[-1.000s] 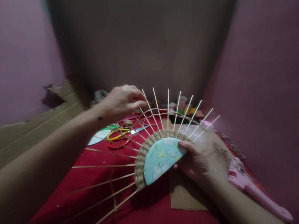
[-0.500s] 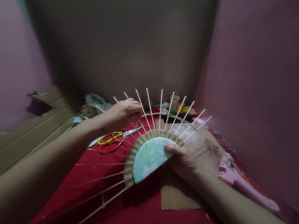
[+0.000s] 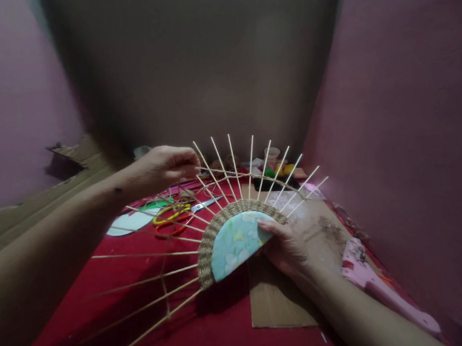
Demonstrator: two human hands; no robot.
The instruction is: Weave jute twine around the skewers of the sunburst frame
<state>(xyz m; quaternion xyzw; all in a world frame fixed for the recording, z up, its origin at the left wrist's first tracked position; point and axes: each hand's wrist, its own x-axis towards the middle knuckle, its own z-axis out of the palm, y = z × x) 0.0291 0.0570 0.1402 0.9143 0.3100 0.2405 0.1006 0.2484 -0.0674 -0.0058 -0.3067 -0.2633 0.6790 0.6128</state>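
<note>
My right hand (image 3: 290,245) grips a half-round fan frame (image 3: 240,241) by its straight lower edge, with the thumb lying on top. Pale blue flowered fabric covers its middle, a woven brown band (image 3: 234,210) curves around that, and several thin sticks radiate outward. Jute twine (image 3: 269,177) runs in an arc across the upper sticks and also crosses the lower left ones. At the upper left, my left hand (image 3: 180,162) pinches the twine and pulls it taut just beyond the sticks; its fingertips are partly hidden.
Scissors with yellow and red handles (image 3: 173,215) lie on the red cloth (image 3: 145,307), beside a white oval piece (image 3: 129,222). Cardboard (image 3: 279,302) lies under my right arm, with a pink glue gun (image 3: 388,288) to its right. A small cup (image 3: 271,152) stands at the back.
My left hand has moved left, drawing the twine out past the sticks. The fan frame has shifted slightly right, still held in my right hand.
</note>
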